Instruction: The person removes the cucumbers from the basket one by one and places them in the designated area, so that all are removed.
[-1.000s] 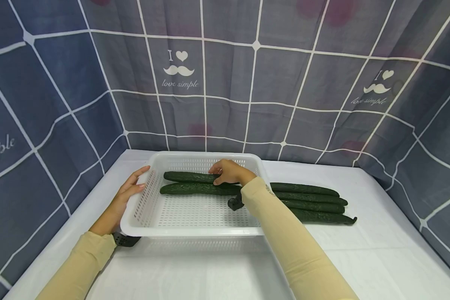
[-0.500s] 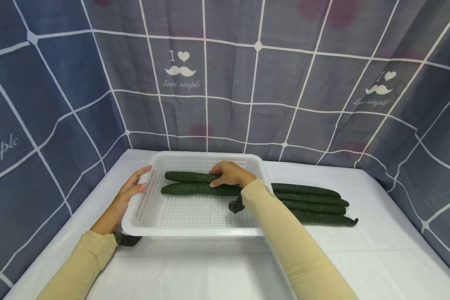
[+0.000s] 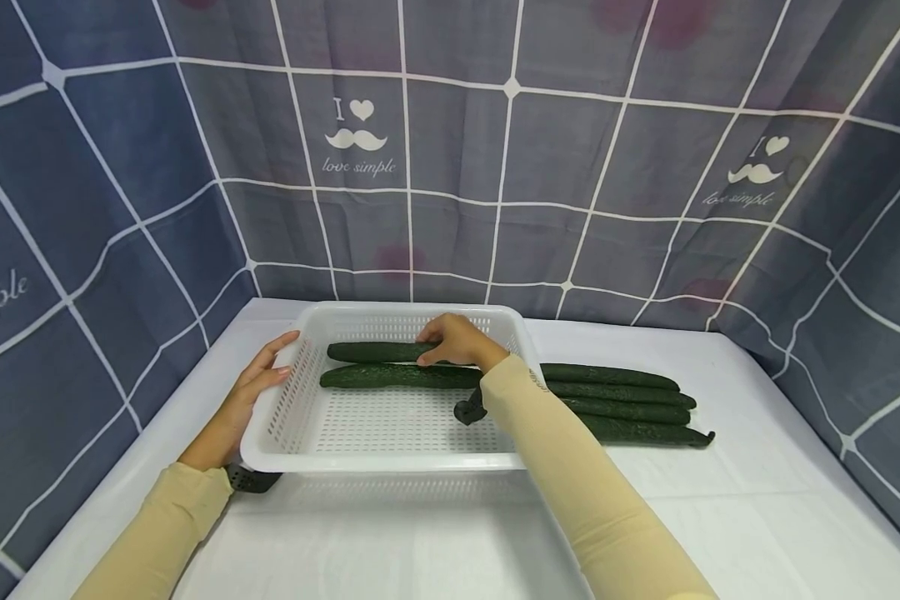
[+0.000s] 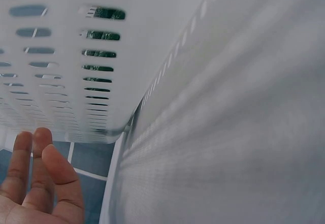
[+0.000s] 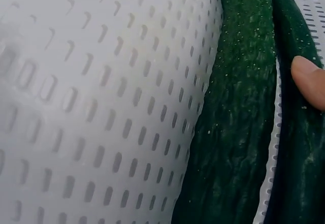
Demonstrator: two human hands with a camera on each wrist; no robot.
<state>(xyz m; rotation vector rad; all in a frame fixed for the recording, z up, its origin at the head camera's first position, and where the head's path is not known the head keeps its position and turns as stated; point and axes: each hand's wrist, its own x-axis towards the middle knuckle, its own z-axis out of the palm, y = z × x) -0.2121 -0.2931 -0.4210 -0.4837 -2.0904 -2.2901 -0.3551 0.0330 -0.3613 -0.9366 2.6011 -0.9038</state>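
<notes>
Inside a white perforated basket (image 3: 390,462) lie two long dark green cucumbers, side by side. My right hand (image 3: 461,342) reaches over the basket's right side and holds the rear cucumber (image 3: 375,352) from above. In the right wrist view the thumb (image 5: 309,82) lies on that cucumber. The front cucumber (image 3: 390,376) rests on the basket floor, nearer to me. At the basket's left end, my left hand (image 3: 243,404) stands with fingers extended against the outer wall and rim. Its fingers (image 4: 40,178) look relaxed in the left wrist view.
Several more cucumbers (image 3: 630,412) lie in a row on the white tablecloth (image 3: 757,500) right of the basket, partly hidden by my right sleeve. A checked grey-blue curtain (image 3: 457,167) surrounds the table at the back and both sides.
The right thumb has shifted slightly leftward and back, onto the rear cucumber. Left hand, basket and the other cucumbers stay in place.
</notes>
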